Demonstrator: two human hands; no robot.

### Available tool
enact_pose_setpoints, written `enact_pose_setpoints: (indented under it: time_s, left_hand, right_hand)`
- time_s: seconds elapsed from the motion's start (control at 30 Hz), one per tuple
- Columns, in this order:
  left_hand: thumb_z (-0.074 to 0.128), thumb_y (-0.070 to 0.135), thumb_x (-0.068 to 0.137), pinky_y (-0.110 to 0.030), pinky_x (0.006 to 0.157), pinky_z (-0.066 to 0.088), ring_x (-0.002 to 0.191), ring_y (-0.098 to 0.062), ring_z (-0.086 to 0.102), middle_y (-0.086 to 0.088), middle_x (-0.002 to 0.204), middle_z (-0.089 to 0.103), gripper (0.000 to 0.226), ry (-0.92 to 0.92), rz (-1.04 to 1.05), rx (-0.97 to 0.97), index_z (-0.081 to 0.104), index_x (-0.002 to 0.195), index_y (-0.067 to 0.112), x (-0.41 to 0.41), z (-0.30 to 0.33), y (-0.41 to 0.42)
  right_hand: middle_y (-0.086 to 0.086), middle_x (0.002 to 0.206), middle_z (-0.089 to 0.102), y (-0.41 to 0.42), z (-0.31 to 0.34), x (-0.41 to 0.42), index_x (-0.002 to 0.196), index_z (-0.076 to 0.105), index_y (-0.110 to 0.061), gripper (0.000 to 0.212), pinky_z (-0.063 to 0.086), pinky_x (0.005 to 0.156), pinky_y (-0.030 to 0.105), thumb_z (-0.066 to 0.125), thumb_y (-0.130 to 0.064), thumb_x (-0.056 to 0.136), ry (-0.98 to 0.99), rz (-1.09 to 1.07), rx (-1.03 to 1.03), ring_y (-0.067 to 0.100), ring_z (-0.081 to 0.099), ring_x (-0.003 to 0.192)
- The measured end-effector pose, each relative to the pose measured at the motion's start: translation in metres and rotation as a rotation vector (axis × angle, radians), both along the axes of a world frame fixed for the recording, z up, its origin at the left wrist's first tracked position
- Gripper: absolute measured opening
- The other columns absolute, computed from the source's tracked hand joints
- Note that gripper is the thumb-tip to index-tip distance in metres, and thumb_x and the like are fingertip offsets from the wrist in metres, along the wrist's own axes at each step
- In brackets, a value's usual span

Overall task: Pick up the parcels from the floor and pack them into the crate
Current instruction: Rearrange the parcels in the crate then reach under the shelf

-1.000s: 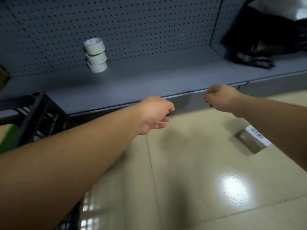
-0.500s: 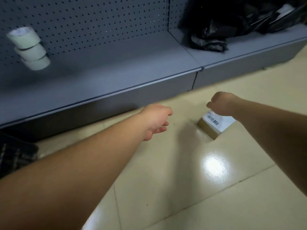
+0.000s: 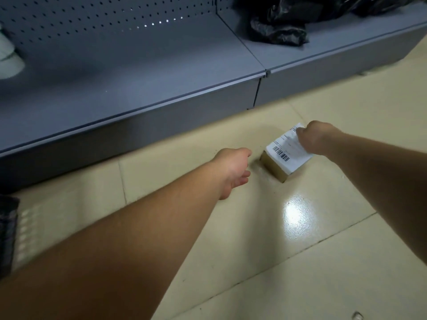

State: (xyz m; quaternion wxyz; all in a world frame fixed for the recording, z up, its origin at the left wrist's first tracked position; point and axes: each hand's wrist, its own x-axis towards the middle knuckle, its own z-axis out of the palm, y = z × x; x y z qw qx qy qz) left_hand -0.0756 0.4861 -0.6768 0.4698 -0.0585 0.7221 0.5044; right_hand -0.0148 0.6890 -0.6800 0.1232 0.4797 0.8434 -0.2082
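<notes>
Right hand (image 3: 315, 137) curled over parcel (image 3: 285, 155), grip unclear, left hand (image 3: 233, 168) loosely open just beside parcel, glossy cream tile floor (image 3: 300, 262), grey shelf (image 3: 138, 72) behind parcel

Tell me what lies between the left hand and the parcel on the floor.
Nothing: in the head view only bare floor tile separates the left hand from the parcel, which the right hand reaches from above.

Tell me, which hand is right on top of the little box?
The right hand. It sits over the far end of the parcel, covering part of its white label. The left hand is beside the box, off it, with fingers loose.
</notes>
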Motion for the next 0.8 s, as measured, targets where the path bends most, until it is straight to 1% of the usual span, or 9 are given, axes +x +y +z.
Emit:
enact_pose_setpoints:
  time_s: [0.1,0.2,0.23,0.33,0.43,0.5,0.63,0.7,0.8]
  left_hand:
    - [0.052,0.034,0.102,-0.035,0.094,0.057,0.107,-0.021,0.066,-0.001,0.114,0.062,0.016,-0.083,0.017,0.017,0.060,0.102,0.021,0.004,-0.008,-0.003]
    - [0.049,0.038,0.103,-0.038,0.103,0.052,0.108,-0.021,0.061,0.001,0.120,0.058,0.034,-0.108,0.047,0.035,0.058,0.130,0.021,0.007,-0.016,-0.012]
    - [0.047,0.039,0.103,-0.038,0.103,0.051,0.109,-0.020,0.062,0.003,0.121,0.060,0.035,-0.113,0.057,0.040,0.058,0.131,0.021,0.007,-0.017,-0.016]
    - [0.046,0.041,0.099,-0.034,0.093,0.052,0.110,-0.021,0.068,0.000,0.116,0.073,0.033,-0.126,0.064,0.038,0.071,0.112,0.023,0.005,-0.014,-0.031]
    - [0.047,0.041,0.100,-0.030,0.083,0.051,0.104,-0.021,0.067,0.001,0.106,0.072,0.028,-0.090,0.077,0.021,0.069,0.095,0.024,-0.003,-0.002,-0.052]
    - [0.049,0.039,0.102,-0.028,0.077,0.050,0.095,-0.019,0.063,0.004,0.095,0.067,0.026,-0.059,0.087,0.017,0.066,0.089,0.024,-0.011,0.009,-0.067]
    - [0.054,0.038,0.097,-0.034,0.085,0.052,0.091,-0.025,0.060,0.001,0.100,0.068,0.023,-0.012,0.103,0.054,0.072,0.094,0.023,-0.033,0.027,-0.100]
    - [0.051,0.037,0.100,-0.034,0.079,0.057,0.084,-0.025,0.066,-0.004,0.108,0.072,0.025,-0.006,0.156,0.095,0.072,0.103,0.022,-0.042,0.035,-0.120]
    - [0.054,0.036,0.100,-0.037,0.080,0.064,0.095,-0.028,0.075,-0.010,0.122,0.072,0.030,0.023,0.222,0.132,0.072,0.114,0.017,-0.054,0.049,-0.154]
  right_hand:
    - [0.019,0.103,0.051,-0.008,0.003,-0.005,0.095,0.052,-0.005,0.024,0.044,0.089,0.042,0.035,-0.019,0.106,0.054,-0.057,-0.128,0.030,0.046,0.093]
    - [0.017,0.100,0.066,-0.021,0.002,-0.008,0.101,0.062,-0.005,0.034,0.052,0.088,0.041,0.039,-0.030,0.104,0.034,-0.064,-0.262,0.031,0.060,0.085]
    - [0.014,0.097,0.068,-0.027,0.001,-0.009,0.100,0.063,-0.006,0.035,0.055,0.087,0.041,0.040,-0.032,0.104,0.042,-0.073,-0.324,0.030,0.064,0.082]
    - [0.011,0.093,0.068,-0.044,0.009,-0.012,0.098,0.064,-0.008,0.035,0.059,0.074,0.037,0.041,-0.034,0.106,0.065,-0.052,-0.452,0.025,0.068,0.074]
    - [0.013,0.090,0.067,-0.058,0.019,-0.018,0.097,0.063,-0.006,0.036,0.057,0.064,0.035,0.041,-0.032,0.107,0.077,-0.022,-0.508,0.026,0.068,0.067]
    - [0.016,0.094,0.068,-0.068,0.027,-0.023,0.100,0.064,-0.005,0.035,0.060,0.070,0.039,0.041,-0.031,0.107,0.086,-0.002,-0.523,0.031,0.070,0.072]
    - [0.021,0.102,0.070,-0.094,0.045,-0.035,0.102,0.065,-0.004,0.034,0.062,0.079,0.045,0.045,-0.030,0.105,0.142,0.004,-0.575,0.038,0.075,0.086]
    - [0.023,0.107,0.070,-0.111,0.055,-0.043,0.109,0.064,-0.003,0.035,0.062,0.082,0.047,0.045,-0.032,0.105,0.172,0.012,-0.623,0.039,0.075,0.090]
    - [0.021,0.109,0.070,-0.138,0.073,-0.057,0.111,0.064,-0.004,0.036,0.061,0.083,0.048,0.046,-0.034,0.105,0.233,0.050,-0.672,0.038,0.074,0.094]
